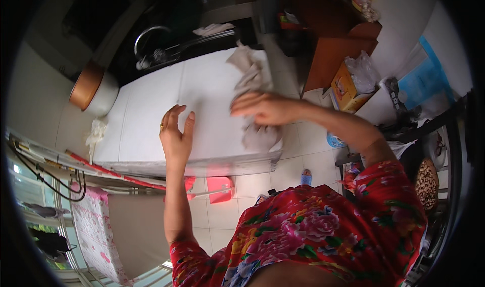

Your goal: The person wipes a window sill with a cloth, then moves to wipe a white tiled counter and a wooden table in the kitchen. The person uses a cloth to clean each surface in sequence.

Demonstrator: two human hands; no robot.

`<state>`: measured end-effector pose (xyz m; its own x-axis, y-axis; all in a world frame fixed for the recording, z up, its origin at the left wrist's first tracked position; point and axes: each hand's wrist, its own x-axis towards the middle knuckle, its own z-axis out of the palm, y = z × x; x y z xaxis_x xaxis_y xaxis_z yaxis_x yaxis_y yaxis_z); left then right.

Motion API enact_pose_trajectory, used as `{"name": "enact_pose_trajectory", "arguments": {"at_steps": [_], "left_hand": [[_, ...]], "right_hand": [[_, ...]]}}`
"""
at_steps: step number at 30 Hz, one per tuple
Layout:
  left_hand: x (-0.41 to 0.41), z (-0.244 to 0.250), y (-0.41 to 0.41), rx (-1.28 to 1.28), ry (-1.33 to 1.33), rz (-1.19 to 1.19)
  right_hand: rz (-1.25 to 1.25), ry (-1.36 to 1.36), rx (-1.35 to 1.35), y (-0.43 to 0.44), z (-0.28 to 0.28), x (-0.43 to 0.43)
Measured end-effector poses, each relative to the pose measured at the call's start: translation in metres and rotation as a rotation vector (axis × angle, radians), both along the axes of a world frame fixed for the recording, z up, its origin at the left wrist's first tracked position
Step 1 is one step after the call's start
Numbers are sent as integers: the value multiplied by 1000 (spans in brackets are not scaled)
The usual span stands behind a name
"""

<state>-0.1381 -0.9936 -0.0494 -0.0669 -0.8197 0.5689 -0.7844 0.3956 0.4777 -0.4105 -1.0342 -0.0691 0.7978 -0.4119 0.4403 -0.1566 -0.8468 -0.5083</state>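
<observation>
A white flat-topped surface [151, 109] lies before me. Above its middle, my left hand [176, 131] is raised, thumb apart from the fingers, a ring on one finger and nothing in its grasp. Toward the right side, my right hand [265, 108] is blurred, its fingers pointing left. It is over a crumpled grey-beige cloth [248, 73] that runs along the right edge, and its arm and palm hide the cloth's middle. The cloth's lower part [261, 137] bunches near the front corner. Whether the right hand grips the cloth is unclear.
Behind stands a sink faucet [151, 29] by a dark counter. A copper-and-white pot [94, 90] is at the left. On the floor lies a pink dustpan [221, 190]. To the right are a brown wooden cabinet [326, 63] and a yellow box [346, 88].
</observation>
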Motion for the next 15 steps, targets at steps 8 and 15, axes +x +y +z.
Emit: {"name": "enact_pose_trajectory", "arguments": {"at_steps": [8,15], "left_hand": [[-85,-9,-42,64,-346,-223],[-98,-8,-43,165,-263,-174]], "right_hand": [[-33,-357,824,22,2,-74],[68,-1483,1571,-21,-93,-187]]}}
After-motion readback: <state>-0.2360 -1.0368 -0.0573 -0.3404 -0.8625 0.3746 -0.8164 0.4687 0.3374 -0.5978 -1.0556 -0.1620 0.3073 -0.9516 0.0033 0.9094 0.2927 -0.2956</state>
